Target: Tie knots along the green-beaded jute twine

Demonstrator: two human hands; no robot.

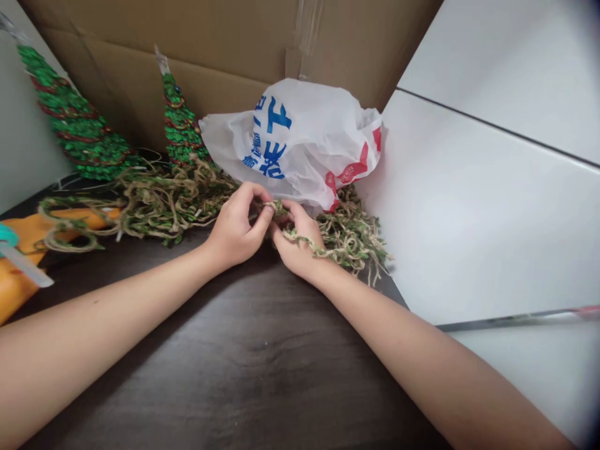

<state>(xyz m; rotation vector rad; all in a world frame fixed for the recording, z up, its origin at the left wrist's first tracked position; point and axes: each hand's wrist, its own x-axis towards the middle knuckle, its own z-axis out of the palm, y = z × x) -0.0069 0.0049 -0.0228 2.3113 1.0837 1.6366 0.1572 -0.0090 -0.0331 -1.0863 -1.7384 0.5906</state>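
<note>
Between my two hands is a strand of leafy twine garland (277, 206), tan cord with small green leaves. My left hand (241, 222) pinches it between thumb and fingers. My right hand (296, 234) is closed around the same strand, and a length of it drapes across the back of that hand and wrist. Some of its fingertips are hidden. Loose tangled garland lies in a pile (169, 200) to the left and another heap (354, 234) to the right. Just beyond the hands rests a crumpled white plastic bag (314, 137) with blue and red print.
Two small green tinsel Christmas trees (77, 125) stand at the back left before a cardboard sheet (210, 37). An orange item (14, 275) and a teal-and-clear object (21, 256) lie at the left. The dark wooden tabletop (244, 369) ends at the right, above white floor tiles (492, 219).
</note>
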